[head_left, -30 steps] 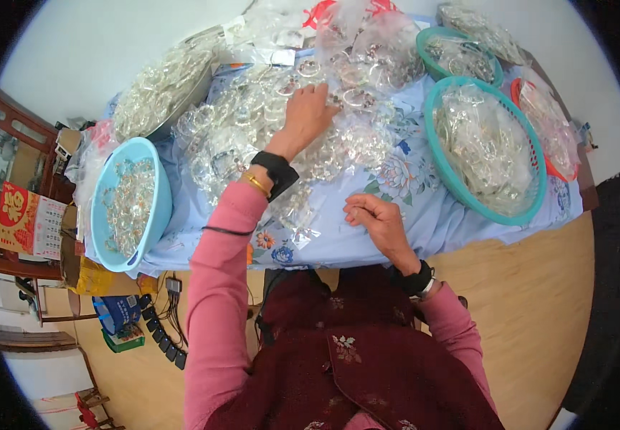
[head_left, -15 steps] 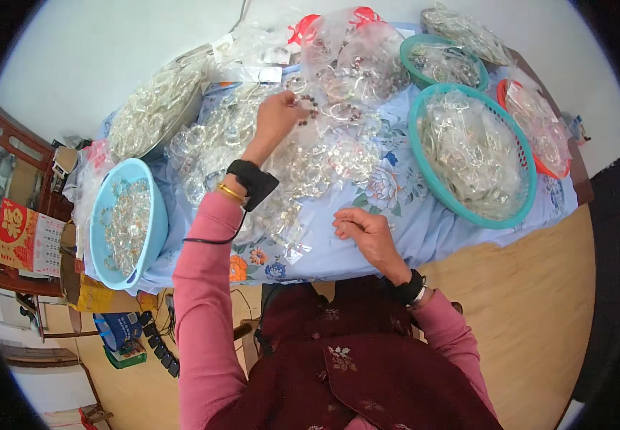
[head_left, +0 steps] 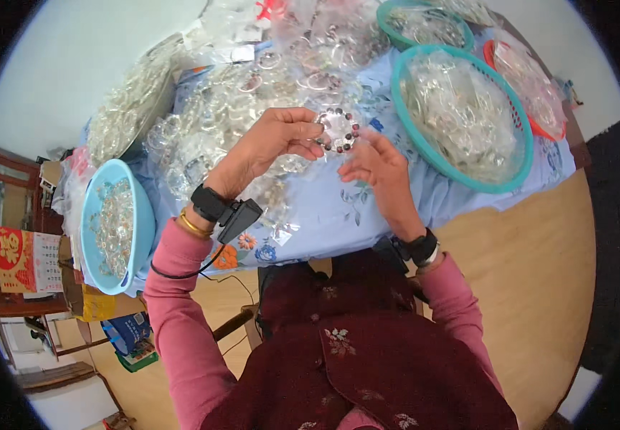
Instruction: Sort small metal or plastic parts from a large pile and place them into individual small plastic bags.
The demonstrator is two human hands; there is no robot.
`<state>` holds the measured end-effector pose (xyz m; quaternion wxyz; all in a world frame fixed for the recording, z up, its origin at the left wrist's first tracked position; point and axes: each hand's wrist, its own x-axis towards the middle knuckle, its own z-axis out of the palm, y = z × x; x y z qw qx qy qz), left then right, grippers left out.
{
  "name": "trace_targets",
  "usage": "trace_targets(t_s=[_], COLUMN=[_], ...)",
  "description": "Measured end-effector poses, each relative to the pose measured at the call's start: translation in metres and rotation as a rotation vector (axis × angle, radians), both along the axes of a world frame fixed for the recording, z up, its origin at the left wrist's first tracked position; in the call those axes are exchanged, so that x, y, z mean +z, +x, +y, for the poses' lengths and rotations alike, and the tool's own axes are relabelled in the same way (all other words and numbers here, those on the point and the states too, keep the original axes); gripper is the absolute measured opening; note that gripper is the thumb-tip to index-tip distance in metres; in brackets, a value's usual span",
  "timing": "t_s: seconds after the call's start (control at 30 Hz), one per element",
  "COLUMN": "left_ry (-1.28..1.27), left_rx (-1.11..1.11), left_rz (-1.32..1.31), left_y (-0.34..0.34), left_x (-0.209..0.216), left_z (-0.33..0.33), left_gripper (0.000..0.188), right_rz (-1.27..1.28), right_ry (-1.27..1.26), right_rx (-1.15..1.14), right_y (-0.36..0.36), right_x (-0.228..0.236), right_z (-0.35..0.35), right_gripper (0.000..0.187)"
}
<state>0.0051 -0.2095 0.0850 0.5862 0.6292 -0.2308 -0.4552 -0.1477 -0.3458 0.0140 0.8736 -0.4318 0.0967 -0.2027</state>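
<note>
A ring-shaped bracelet of dark red and black beads (head_left: 353, 133) is held up over the table. My left hand (head_left: 270, 143) pinches its left side between thumb and fingers. Just to its right, my right hand (head_left: 384, 175) reaches toward the ring with thumb and fingers apart. Blur at those fingertips hides whether they touch the bracelet. Beneath and behind my left hand spreads a pile of clear bags with shiny bracelets (head_left: 216, 118). A few dark-beaded bracelets (head_left: 322, 81) lie at the pile's far side.
A light blue basin (head_left: 145, 208) of small packets stands left. Right are a teal basket (head_left: 401, 93) of bagged pieces, a smaller green basket (head_left: 389, 32) and a red basket (head_left: 550, 134). A heaped tray (head_left: 127, 115) sits back left. Blue flowered cloth (head_left: 310, 233) covers the table.
My left hand has picked a dark-beaded bracelet off the pile and brought it nearer. My right hand has risen from the cloth toward it. The view has shifted slightly.
</note>
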Motion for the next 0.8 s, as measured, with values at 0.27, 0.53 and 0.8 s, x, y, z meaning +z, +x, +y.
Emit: trace_targets(t_s=[0.27,0.53,0.8], left_ry=[0.024,0.016,0.017], left_rx=[0.017,0.204,0.33], left_rz=[-0.051,-0.038,-0.148], left_y=[-0.002,0.038,0.095], left_x=[-0.003,0.003,0.01], left_z=[-0.009,-0.025,-0.103], left_gripper=[0.018,0.016,0.015], right_rz=[0.182,0.34,0.278], right_ry=[-0.243,-0.544,-0.597], right_rx=[-0.034,0.021,0.038], right_y=[0.005,-0.021,-0.03], right_x=[0.01,-0.029,-0.038], right_z=[-0.014,-0.03,-0.035], right_gripper=[0.016,0.017,0.014])
